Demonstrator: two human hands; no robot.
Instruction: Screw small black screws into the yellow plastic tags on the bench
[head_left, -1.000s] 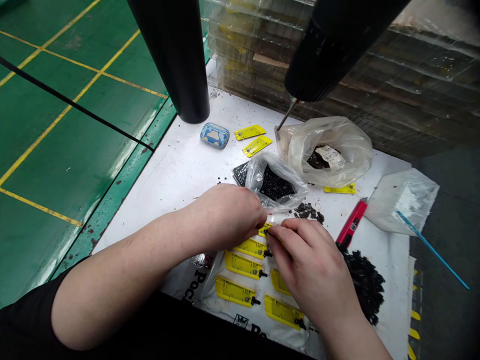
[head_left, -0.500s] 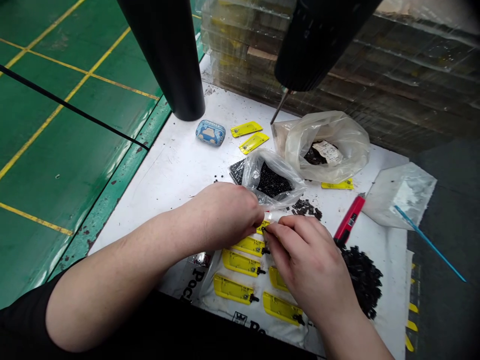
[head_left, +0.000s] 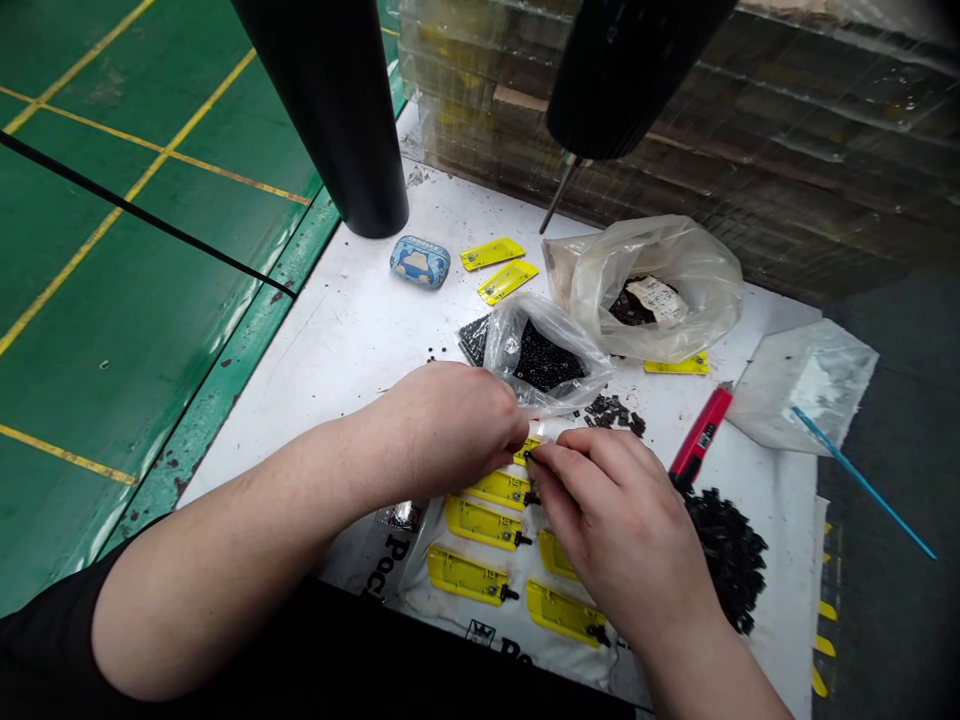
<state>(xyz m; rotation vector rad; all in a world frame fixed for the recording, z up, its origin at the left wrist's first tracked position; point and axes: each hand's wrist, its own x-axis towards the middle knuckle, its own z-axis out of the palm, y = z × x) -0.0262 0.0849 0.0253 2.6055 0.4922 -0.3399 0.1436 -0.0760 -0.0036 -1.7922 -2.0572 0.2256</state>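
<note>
Both my hands meet over one yellow plastic piece (head_left: pixel 527 452) at the top of the left column laid out on the white bag. My left hand (head_left: pixel 476 420) is closed, its fingers curled down over that piece; the fingertips and whatever they hold are hidden. With thumb and forefinger, my right hand (head_left: pixel 619 510) pinches a small black part at the piece's right end. Below lie more yellow pieces, such as one (head_left: pixel 469 575) with a black part sticking out of its right end. Another yellow piece (head_left: pixel 566 612) is under my right wrist, similarly fitted.
Beyond my hands stand an open bag of small black parts (head_left: pixel 544 360) and a larger plastic bag (head_left: pixel 660 290). A red utility knife (head_left: pixel 701 435) lies beside a pile of black parts (head_left: pixel 727 560). An electric screwdriver (head_left: pixel 600 90) hangs overhead, near a black cylinder (head_left: pixel 337 130).
The view has shifted slightly. Both hands stay at the same yellow piece, with no clear change in their grip.
</note>
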